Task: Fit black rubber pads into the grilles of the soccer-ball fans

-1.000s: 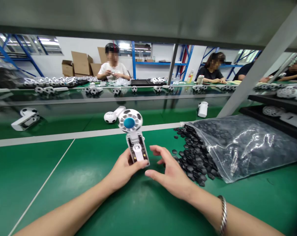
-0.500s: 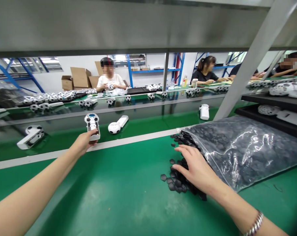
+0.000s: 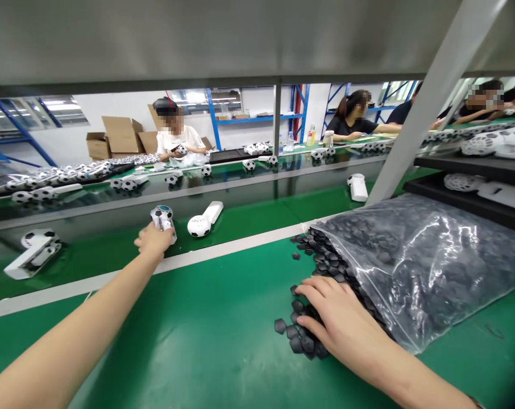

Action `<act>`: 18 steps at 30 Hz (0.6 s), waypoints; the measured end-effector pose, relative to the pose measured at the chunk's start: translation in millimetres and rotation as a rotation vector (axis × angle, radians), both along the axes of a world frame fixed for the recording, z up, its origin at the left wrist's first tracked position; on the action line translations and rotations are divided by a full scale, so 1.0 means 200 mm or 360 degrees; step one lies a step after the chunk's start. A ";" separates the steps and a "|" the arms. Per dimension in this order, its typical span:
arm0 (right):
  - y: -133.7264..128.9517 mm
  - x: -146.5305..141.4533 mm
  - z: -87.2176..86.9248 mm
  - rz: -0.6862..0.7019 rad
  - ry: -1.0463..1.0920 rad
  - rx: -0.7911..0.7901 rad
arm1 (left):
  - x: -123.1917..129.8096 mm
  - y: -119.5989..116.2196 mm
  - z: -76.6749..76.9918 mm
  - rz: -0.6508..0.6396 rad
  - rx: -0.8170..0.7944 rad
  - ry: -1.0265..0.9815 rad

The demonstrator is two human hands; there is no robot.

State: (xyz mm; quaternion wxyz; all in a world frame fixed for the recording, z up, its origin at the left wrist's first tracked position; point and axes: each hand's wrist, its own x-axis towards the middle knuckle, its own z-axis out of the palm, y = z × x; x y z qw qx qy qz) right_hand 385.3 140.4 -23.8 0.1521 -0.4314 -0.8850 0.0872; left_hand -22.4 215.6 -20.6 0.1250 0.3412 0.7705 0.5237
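My left hand is on a white handheld unit with a football-patterned round head at the near edge of the green belt. Its fingers partly cover the unit's open handle. My right hand rests over a heap of small black pentagon pieces, fingers bent and thumb apart; whatever lies under the fingertips is hidden. The heap spills from a clear plastic bag to the right of this hand.
Other white units lie on the belt: one at left, one at centre, one at right. Black trays stand at right beside a slanted grey post. Several people sit across the belt.
The view has shifted slightly. My left hand has turned over the unit, with its fingers now on the left side. My right hand has moved lower over the black pieces.
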 end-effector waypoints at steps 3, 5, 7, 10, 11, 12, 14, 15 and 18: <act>-0.01 0.00 0.00 0.0028 0.0011 0.0003 | 0.13 0.00 0.01 -0.0147 0.0009 0.0478; -0.02 0.00 0.00 0.0044 0.0003 -0.0031 | 0.21 0.02 0.00 -0.0387 -0.0038 0.0728; -0.02 -0.01 0.01 0.0062 -0.0006 -0.0078 | 0.26 0.06 -0.03 -0.0597 -0.0120 0.0895; -0.02 -0.01 0.02 0.0088 0.0003 -0.0131 | 0.31 0.12 -0.06 -0.0759 -0.0243 0.0974; -0.02 -0.01 0.02 0.0093 0.0011 -0.0144 | 0.31 0.14 -0.07 -0.0791 -0.0274 0.0973; -0.02 -0.01 0.02 0.0096 0.0022 -0.0156 | 0.31 0.15 -0.07 -0.0822 -0.0301 0.0976; -0.02 -0.01 0.02 0.0095 0.0045 -0.0170 | 0.32 0.15 -0.06 -0.0875 -0.0338 0.0990; -0.02 -0.01 0.02 0.0093 0.0056 -0.0173 | 0.33 0.14 -0.04 -0.0898 -0.0351 0.1000; -0.02 -0.01 0.02 0.0090 0.0090 -0.0158 | 0.35 0.08 0.01 -0.0971 -0.0377 0.1026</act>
